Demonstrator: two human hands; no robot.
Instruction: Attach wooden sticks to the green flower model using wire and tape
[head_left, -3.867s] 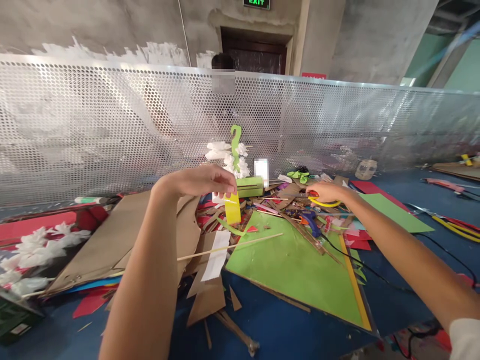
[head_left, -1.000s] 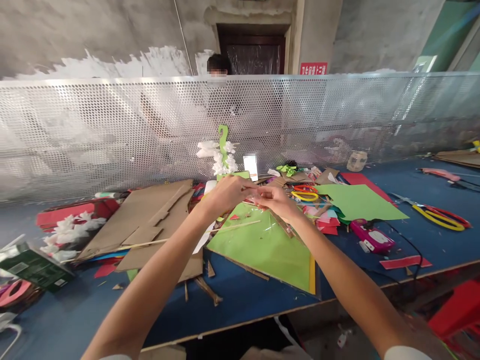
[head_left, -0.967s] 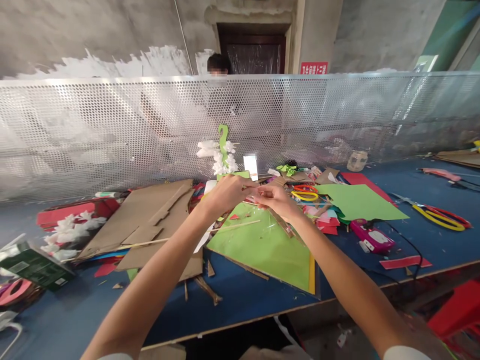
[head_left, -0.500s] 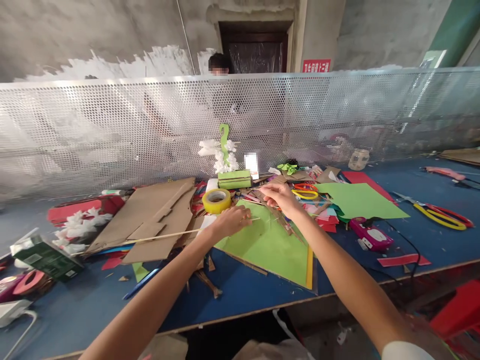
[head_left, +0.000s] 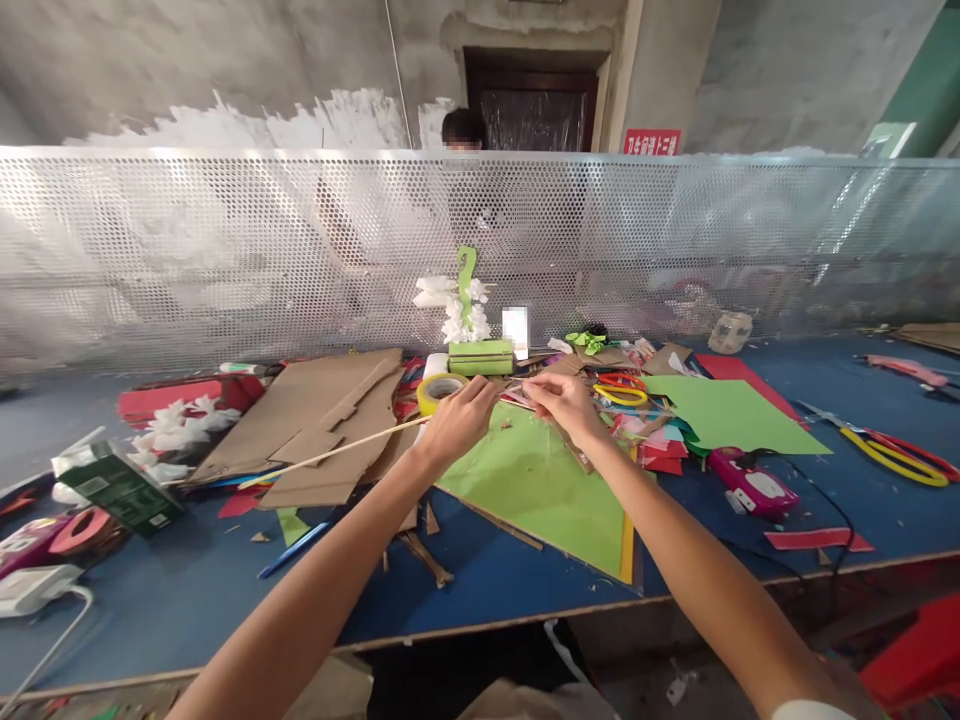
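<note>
My left hand (head_left: 463,412) is closed around a long, thin pale stick (head_left: 337,452), which sticks out to the left above the cardboard. Close by on the right, my right hand (head_left: 564,403) has thumb and forefinger pinched together; what is between them is too small to make out. Both hands hover over the near-side green paper sheet (head_left: 532,480). A roll of yellow tape (head_left: 433,392) lies just behind my left hand, partly covered by it. Beyond the hands stands a green paper piece with white tufts (head_left: 466,300) on a green block (head_left: 480,357).
Brown cardboard sheets (head_left: 315,420) lie at left, near a green box (head_left: 124,495). Orange-and-yellow scissors (head_left: 621,388), a second green sheet (head_left: 739,410), a magenta glue-gun-like device (head_left: 752,483) and large scissors (head_left: 877,445) lie at right. A perforated metal screen (head_left: 300,250) borders the back.
My left hand has risen and turned, drawing closer to my right hand, and the stick now slants more steeply. My right hand stays pinched. The whole view has shifted slightly.
</note>
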